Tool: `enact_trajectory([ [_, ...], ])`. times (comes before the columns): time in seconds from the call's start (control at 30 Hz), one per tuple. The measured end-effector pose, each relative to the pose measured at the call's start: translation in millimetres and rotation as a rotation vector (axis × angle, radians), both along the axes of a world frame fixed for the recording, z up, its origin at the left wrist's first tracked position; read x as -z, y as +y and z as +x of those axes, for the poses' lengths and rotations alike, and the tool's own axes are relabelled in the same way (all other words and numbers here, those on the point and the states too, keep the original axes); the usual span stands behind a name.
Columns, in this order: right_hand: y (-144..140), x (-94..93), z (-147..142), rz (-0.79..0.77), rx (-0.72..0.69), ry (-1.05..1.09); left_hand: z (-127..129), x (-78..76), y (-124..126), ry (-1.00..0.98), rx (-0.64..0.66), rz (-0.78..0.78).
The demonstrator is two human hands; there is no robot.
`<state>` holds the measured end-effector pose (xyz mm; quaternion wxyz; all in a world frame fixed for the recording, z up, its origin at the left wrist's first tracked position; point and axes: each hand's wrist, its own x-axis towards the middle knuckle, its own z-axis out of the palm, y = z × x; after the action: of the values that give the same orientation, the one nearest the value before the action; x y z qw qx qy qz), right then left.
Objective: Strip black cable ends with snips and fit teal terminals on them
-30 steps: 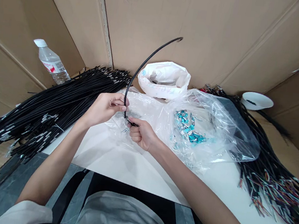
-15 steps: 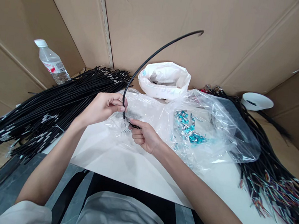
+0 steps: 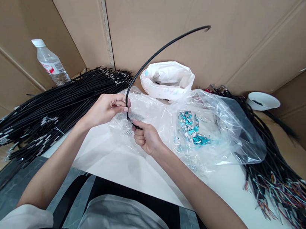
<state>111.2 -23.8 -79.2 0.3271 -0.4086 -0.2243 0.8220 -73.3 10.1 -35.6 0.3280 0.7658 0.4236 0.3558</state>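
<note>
My left hand [image 3: 103, 108] pinches a single black cable [image 3: 161, 50] near its lower end; the cable arcs up and to the right in front of the cardboard wall. My right hand [image 3: 144, 136] sits just below and right of it, fingers closed on a small dark piece at the cable's lower tip. Both hands hover over a clear plastic bag [image 3: 142, 109] lying on the white table [image 3: 225, 184]. What exactly the right fingers hold is too small to tell.
A large pile of black cables [image 3: 49, 108] lies at the left, a water bottle [image 3: 49, 62] behind it. A clear bag of teal connectors [image 3: 193, 129], a white bag [image 3: 167, 79], a white bowl [image 3: 263, 101] and cables with coloured wires [image 3: 281, 187] lie to the right.
The free end of the held cable has swung up and to the right. Both hands stayed almost in place over the clear bag.
</note>
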Motion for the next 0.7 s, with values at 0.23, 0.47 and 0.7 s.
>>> enact_trajectory([
  [0.23, 1.7, -1.5, -2.4, 0.008, -0.013, 0.019, 1.5, -1.2, -1.7, 0.048, 0.000, 0.006],
  [0.47, 6.6, 1.3, -7.5, 0.012, 0.039, -0.002, 3.5, -4.1, -1.1, 0.078, -0.032, 0.042],
  [0.7, 3.4, 4.3, 0.9, 0.044, 0.050, -0.026, -1.9, -0.1, 0.8, 0.071, -0.064, 0.067],
])
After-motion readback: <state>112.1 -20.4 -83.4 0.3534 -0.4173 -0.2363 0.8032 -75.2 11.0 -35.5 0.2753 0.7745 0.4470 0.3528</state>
